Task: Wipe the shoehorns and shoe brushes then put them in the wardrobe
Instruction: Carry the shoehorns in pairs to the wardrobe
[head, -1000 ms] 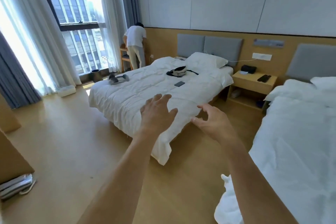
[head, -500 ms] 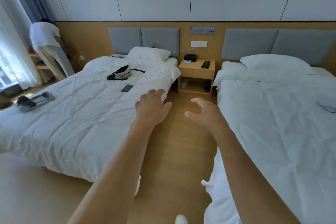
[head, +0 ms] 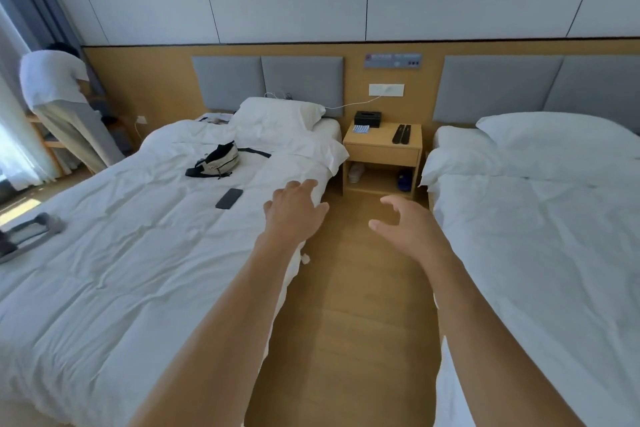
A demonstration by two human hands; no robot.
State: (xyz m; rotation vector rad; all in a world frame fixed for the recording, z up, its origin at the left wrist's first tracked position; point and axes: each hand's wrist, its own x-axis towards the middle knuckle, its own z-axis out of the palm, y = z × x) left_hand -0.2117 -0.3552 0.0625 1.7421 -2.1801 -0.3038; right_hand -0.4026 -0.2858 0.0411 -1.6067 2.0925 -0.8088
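Nightstand [head: 382,152] nearer; both hands empty

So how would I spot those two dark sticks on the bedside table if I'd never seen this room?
Find the wooden bedside table standing between the two white beds. On its top, towards the right, lie two long dark sticks side by side. The black tissue box at the back left is squat, and the small blue-striped item before it is pale and flat.
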